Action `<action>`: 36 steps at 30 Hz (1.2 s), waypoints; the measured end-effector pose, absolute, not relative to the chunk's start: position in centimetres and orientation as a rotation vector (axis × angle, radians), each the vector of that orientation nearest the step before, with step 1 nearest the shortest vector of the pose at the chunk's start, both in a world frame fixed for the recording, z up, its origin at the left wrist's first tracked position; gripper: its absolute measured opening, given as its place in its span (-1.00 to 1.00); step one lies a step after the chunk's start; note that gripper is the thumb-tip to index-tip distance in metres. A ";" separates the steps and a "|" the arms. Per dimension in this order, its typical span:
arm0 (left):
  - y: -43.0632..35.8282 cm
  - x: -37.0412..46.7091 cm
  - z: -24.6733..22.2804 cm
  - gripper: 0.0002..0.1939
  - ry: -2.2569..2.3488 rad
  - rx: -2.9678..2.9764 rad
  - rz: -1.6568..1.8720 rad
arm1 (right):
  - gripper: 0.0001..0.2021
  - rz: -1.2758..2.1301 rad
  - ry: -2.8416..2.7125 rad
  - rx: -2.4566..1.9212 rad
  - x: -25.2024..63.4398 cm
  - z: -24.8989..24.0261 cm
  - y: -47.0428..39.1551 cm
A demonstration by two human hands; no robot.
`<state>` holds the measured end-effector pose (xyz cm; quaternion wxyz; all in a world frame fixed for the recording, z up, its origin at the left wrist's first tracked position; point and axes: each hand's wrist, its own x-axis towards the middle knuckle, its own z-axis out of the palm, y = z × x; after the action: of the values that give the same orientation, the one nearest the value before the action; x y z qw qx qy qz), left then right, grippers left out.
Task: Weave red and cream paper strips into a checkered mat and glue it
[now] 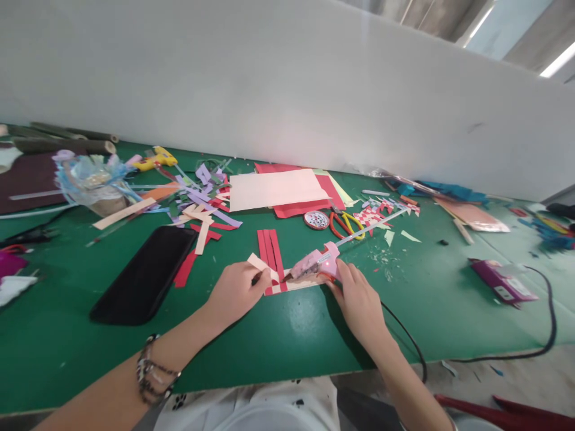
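Note:
My right hand (359, 296) grips a pink hot glue gun (309, 263), its nozzle down at the woven corner of some paper strips. A clear glue stick (372, 227) juts out of the gun's back. Between the fingertips of my left hand (240, 290) is a cream paper strip (259, 263), pinched and lifted at one end. Red paper strips (268, 248) stand away from me and cross cream strips (303, 282), making a small red-and-cream check where they meet. The gun partly covers the cream strips.
A black phone (146, 275) lies left. Behind are cream paper (276, 188), a round tin (316, 219), pliers (345, 224), a yellow glue gun (157, 158) and loose paper scraps (202, 197). The gun's black cord (406, 332) trails right, near a purple box (501, 281).

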<state>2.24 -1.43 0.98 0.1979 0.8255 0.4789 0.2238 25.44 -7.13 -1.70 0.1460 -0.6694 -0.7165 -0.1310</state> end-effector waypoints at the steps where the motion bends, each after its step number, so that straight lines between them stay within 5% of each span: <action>1: -1.4 2.2 1.0 -0.54 1.343 2.310 0.627 | -0.66 -0.386 -2.062 -1.928 25.4 -1.7 -7.1; 36: -1.3 2.2 1.1 -0.55 1.369 2.343 0.621 | -0.72 -0.539 -2.006 -2.034 27.7 -0.7 -7.8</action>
<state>2.24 -1.34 1.07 0.1779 0.8283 0.4838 0.2195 27.67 -7.85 -0.74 0.1171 -0.6949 -0.6852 -0.1841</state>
